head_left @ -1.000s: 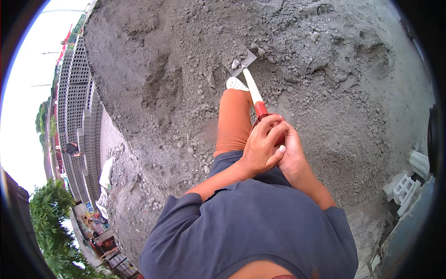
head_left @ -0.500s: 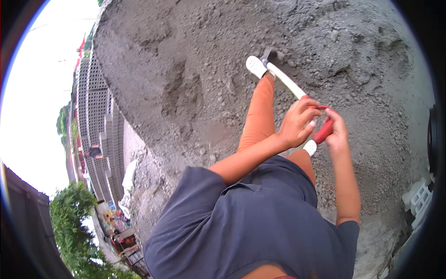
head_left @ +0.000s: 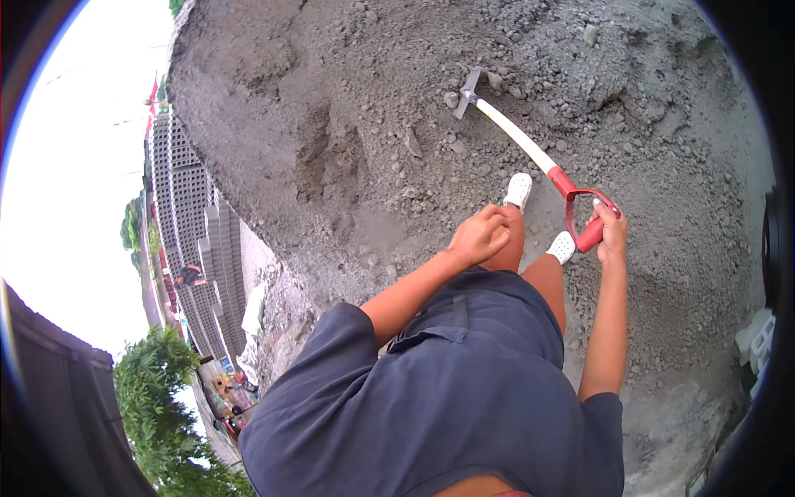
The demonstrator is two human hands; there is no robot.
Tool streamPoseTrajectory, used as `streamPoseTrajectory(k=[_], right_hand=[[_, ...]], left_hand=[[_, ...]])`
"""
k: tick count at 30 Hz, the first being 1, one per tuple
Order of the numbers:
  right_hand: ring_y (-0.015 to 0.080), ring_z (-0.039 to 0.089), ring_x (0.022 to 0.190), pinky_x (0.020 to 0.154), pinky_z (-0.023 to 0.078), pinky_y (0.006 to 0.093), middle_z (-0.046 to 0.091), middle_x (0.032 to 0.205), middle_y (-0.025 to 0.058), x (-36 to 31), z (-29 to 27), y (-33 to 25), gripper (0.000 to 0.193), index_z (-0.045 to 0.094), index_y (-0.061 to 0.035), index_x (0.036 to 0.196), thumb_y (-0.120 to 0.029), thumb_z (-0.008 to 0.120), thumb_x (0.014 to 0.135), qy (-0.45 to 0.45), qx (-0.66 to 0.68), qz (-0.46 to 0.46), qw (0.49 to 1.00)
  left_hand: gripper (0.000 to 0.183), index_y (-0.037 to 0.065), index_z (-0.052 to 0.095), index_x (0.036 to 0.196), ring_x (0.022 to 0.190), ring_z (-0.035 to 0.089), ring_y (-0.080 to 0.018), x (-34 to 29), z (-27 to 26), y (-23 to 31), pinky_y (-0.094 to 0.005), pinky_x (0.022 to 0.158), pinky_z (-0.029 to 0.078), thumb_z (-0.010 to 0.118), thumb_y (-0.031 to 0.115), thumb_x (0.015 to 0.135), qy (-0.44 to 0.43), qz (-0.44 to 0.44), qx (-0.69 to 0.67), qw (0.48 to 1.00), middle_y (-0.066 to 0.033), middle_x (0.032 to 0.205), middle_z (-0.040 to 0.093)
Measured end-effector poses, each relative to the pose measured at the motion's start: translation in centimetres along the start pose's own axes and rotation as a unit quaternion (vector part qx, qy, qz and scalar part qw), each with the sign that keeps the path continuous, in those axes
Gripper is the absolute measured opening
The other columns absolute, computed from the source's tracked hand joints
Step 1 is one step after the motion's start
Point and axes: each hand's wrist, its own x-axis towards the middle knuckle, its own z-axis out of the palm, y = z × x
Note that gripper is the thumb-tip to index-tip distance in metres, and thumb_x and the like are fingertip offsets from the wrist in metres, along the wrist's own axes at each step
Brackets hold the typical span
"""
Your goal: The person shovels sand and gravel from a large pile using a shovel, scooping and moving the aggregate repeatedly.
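Observation:
A shovel [head_left: 517, 137] slants away from me, with a white shaft and a red D-shaped grip. Its grey metal head [head_left: 469, 93] rests on the gravelly sand, seen nearly edge-on. My right hand [head_left: 611, 230] is closed round the crossbar of the red grip. Off the shovel, my left hand [head_left: 480, 238] hovers over my left leg with its fingers curled in and nothing visible in them. White clogs [head_left: 519, 190] are on my feet, close to the shaft and the grip.
Grey sand and gravel [head_left: 397, 166] spread ahead, with lumps by the shovel head. Stacked hollow blocks [head_left: 186, 190] rise at the left, where another person [head_left: 189, 276] is seen. A leafy tree [head_left: 157, 398] stands lower left. Pale blocks [head_left: 758, 340] lie at the right edge.
My left hand has come away from the shovel's grip, back toward my body. My left foot has drawn back from beside the shovel head. The grip has shifted slightly right, still in my right hand.

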Motion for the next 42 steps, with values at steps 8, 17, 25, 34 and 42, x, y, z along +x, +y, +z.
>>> streamPoseTrajectory(k=[8, 17, 25, 34, 42], right_hand=[[0.0155, 0.054, 0.061, 0.056, 0.044, 0.0282, 0.056, 0.069, 0.0051, 11.3, -22.2, 14.0, 0.015, 0.058, -0.0049, 0.079, -0.016, 0.066, 0.074, 0.284, -0.127, 0.169, 0.935], [0.0174, 0.056, 0.066, 0.061, 0.044, 0.0312, 0.061, 0.075, 0.0076, 2.3, -5.2, 7.3, 0.019, 0.059, -0.0007, 0.083, -0.014, 0.063, 0.07, 0.422, -0.379, 0.009, 0.824], [0.0097, 0.049, 0.066, 0.061, 0.041, 0.0236, 0.051, 0.075, -0.0001, -5.8, 14.3, -4.7, 0.015, 0.052, -0.0008, 0.081, 0.001, 0.061, 0.069, 0.479, -0.251, -0.016, 0.841], [0.0101, 0.048, 0.058, 0.056, 0.041, 0.025, 0.048, 0.061, 0.0035, -7.3, 13.6, -0.3, 0.013, 0.049, -0.0012, 0.075, 0.004, 0.058, 0.066, 0.569, -0.272, -0.079, 0.772], [0.0254, 0.052, 0.053, 0.054, 0.042, 0.0341, 0.051, 0.058, 0.0129, -17.4, 2.4, 8.5, 0.01, 0.049, -0.0026, 0.071, 0.0, 0.057, 0.066, 0.664, -0.28, 0.004, 0.693]], left_hand=[[0.023, 0.006, 0.06, 0.094, 0.068, 0.059, -0.0216, 6.4, 1.6, -7.4, -0.0333, 0.066, 0.048, 0.058, 0.021, 0.077, -0.016, -0.129, -0.058, 0.99, -0.0106, 0.092, 0.055], [0.075, 0.001, 0.032, 0.131, 0.111, 0.047, -0.0314, 16.8, 1.9, -25.7, -0.0409, 0.092, 0.038, 0.03, 0.058, 0.083, -0.085, -0.53, -0.54, 0.648, -0.0152, 0.126, 0.047], [0.09, 0.001, 0.028, 0.131, 0.109, 0.046, -0.0355, 29.1, 5.0, -31.1, -0.0501, 0.096, 0.034, 0.032, 0.071, 0.075, 0.052, -0.605, -0.688, 0.399, -0.0195, 0.121, 0.046], [0.04, 0.014, 0.039, 0.059, 0.046, 0.039, -0.0157, 31.0, 10.8, -35.2, -0.0291, 0.045, 0.039, 0.045, 0.049, 0.078, 0.036, -0.57, -0.635, 0.52, 0.0013, 0.051, 0.039], [0.032, 0.015, 0.038, 0.069, 0.053, 0.038, -0.0133, 23.3, 15.2, -26.8, -0.0281, 0.051, 0.04, 0.049, 0.042, 0.081, -0.042, -0.595, -0.6, 0.533, 0.0034, 0.061, 0.038]])
